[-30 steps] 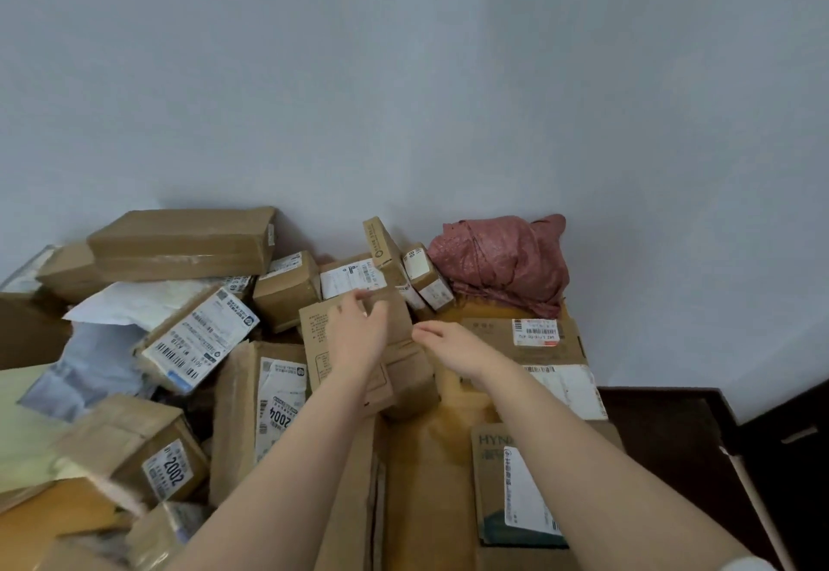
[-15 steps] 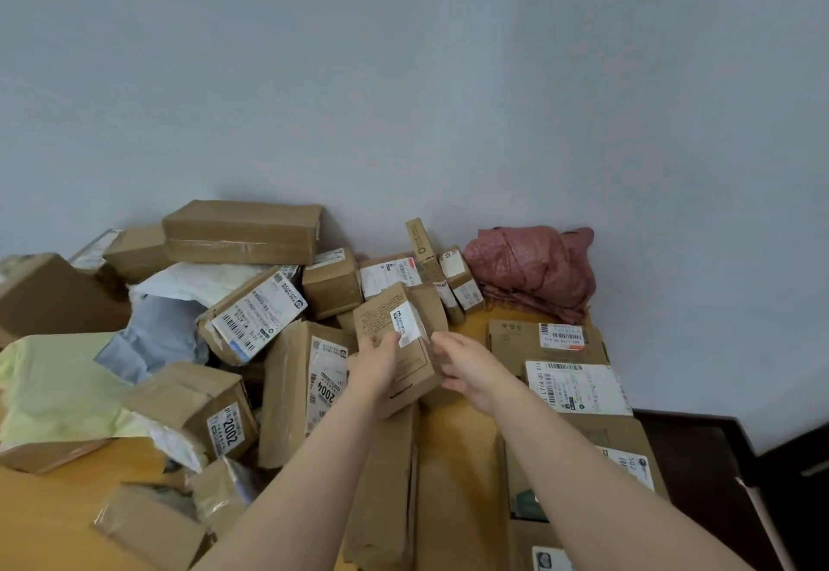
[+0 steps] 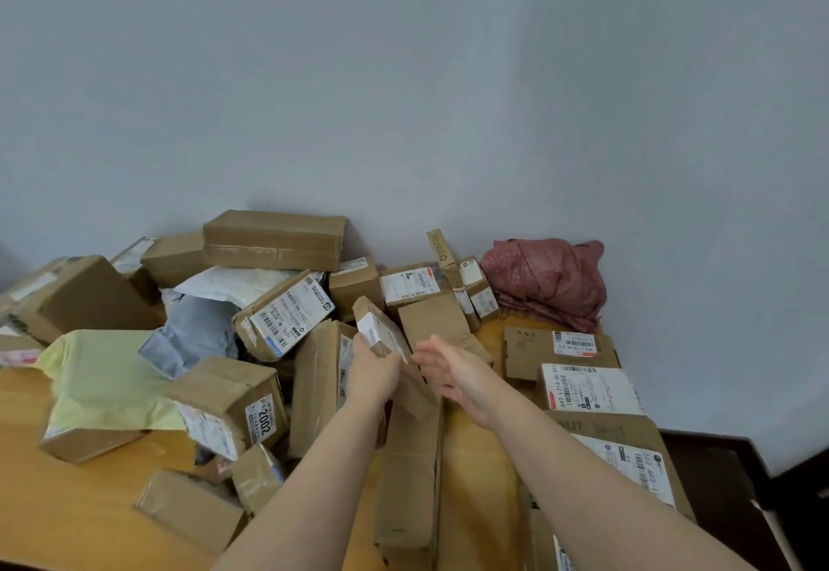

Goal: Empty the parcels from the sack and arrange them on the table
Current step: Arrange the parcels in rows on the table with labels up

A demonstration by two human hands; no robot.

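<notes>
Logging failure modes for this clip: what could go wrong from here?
Only the left hand grips the tilted small box; the right hand is open beside it, so it could slip.
The long box tops a loose heap; a nudge might topple it.
The flat box lies at the right edge of the table and could be pushed off.

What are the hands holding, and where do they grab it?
The left hand grips a small brown box, tilted, around its middle by the white label. The right hand is open beside the box and holds nothing.
</notes>
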